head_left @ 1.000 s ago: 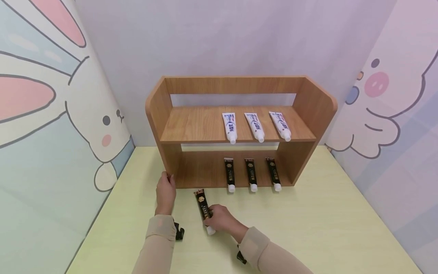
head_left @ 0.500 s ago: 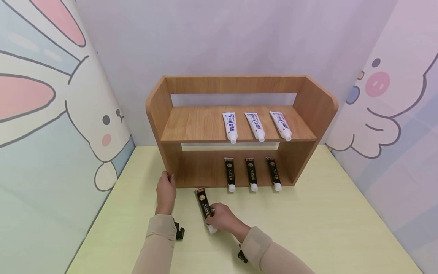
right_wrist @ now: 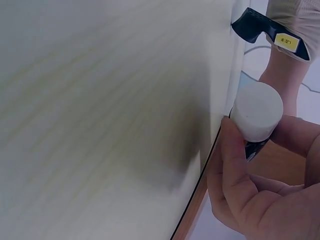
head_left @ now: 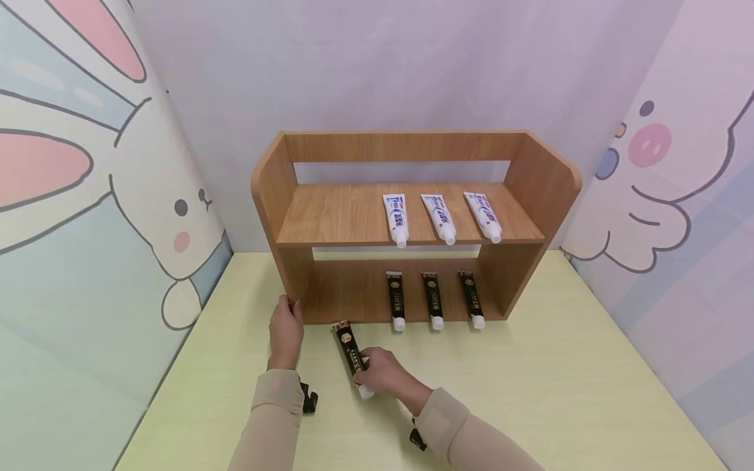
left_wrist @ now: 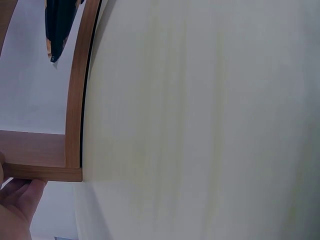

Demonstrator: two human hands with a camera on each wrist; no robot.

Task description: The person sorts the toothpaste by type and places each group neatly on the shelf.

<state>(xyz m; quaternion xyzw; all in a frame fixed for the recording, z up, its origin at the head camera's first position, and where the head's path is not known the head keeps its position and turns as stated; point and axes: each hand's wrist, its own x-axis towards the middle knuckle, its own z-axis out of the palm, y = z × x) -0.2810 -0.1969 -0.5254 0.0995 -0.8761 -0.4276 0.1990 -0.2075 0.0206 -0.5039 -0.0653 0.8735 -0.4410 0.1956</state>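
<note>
My right hand (head_left: 384, 373) pinches a black toothpaste tube (head_left: 349, 347) near its white cap, between thumb and fingers. The tube slants in front of the lower shelf's left part, its flat end at the front edge in the head view. In the right wrist view the white cap (right_wrist: 257, 111) points toward the camera between the fingertips (right_wrist: 232, 130). My left hand (head_left: 286, 332) grips the lower front of the left side panel (left_wrist: 42, 172) of a two-tier wooden shelf (head_left: 406, 145), thumb and fingers on either side of the board.
Three white toothpaste tubes (head_left: 438, 218) lie on the upper tier, caps forward. Below them are three black toothpaste tubes (head_left: 432, 299), caps jutting over the front edge. The shelf stands on a pale yellow table (head_left: 565, 392) between printed cartoon walls (head_left: 642, 176).
My right hand and the black toothpaste tube have shifted slightly away from me, toward the shelf. The left hand keeps its grip on the panel, unmoved.
</note>
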